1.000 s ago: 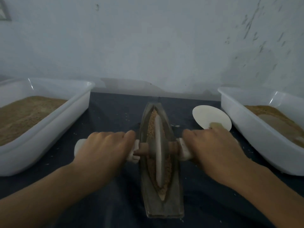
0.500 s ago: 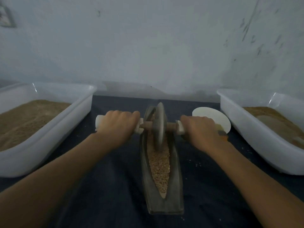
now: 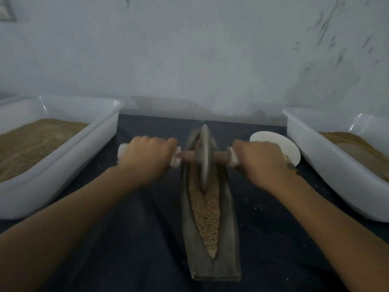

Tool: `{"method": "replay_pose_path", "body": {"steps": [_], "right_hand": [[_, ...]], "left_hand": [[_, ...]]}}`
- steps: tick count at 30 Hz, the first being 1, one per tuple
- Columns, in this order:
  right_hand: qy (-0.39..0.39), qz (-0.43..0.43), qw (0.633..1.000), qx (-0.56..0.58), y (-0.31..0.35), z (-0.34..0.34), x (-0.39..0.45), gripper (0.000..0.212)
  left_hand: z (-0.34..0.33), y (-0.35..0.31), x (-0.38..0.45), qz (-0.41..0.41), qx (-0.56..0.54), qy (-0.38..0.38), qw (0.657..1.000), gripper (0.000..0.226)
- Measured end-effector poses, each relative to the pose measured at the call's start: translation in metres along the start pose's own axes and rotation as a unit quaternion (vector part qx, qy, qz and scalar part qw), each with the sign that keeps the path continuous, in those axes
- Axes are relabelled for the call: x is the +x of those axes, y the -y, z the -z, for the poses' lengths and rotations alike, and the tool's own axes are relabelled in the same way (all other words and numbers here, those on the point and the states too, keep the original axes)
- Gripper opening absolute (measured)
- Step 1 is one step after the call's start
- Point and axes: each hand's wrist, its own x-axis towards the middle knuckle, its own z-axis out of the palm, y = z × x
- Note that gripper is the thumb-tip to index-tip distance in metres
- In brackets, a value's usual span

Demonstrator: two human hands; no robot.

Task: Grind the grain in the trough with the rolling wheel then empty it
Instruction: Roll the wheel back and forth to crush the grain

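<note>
Fingers (image 3: 160, 142) of the left hand (image 3: 145, 159) are curled around the white grip at the left end of the axle (image 3: 187, 158), and the right hand (image 3: 260, 163) grips the white sleeve at the right end in the same way. Between both hands the rolling wheel (image 3: 203, 157) stands upright on its edge in the far part of the trough (image 3: 228, 228), a long dark boat-shaped vessel which lies on the dark counter (image 3: 136, 239) and points away from the person. Brown grain (image 3: 207, 213) fills the groove of the trough from the wheel to the near tip. One white tub (image 3: 69, 165) with brown meal stands at the left, a second white tub (image 3: 328, 165) at the right. Just beside the right hand lies a white round disc (image 3: 273, 139). Some loose grains are scattered on the counter.
</note>
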Motion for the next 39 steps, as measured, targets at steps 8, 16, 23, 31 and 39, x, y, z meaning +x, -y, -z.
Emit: {"method": "replay_pose_path", "body": {"steps": [8, 16, 23, 31, 39], "right_hand": [[0.007, -0.016, 0.999, 0.028, -0.001, -0.004, 0.003, 0.035], [0.002, 0.088, 0.993, 0.074, -0.001, 0.050, -0.074, 0.048], [-0.005, 0.022, 0.999, -0.037, 0.007, 0.016, 0.011, 0.025], [0.019, 0.030, 0.999, -0.021, 0.015, 0.029, -0.003, 0.025], [0.027, 0.039, 0.994, 0.097, 0.008, 0.048, -0.090, 0.072]], "left_hand": [[-0.002, 0.000, 0.011, 0.021, -0.023, 0.038, 0.999, 0.032], [0.050, -0.012, -0.064, -0.025, -0.020, 0.046, 0.998, 0.045], [-0.013, 0.001, -0.002, 0.046, -0.072, 0.037, 0.996, 0.025], [-0.009, -0.003, -0.011, 0.061, -0.080, 0.046, 0.994, 0.029], [0.065, -0.020, -0.070, -0.079, -0.040, -0.074, 0.993, 0.047]]}}
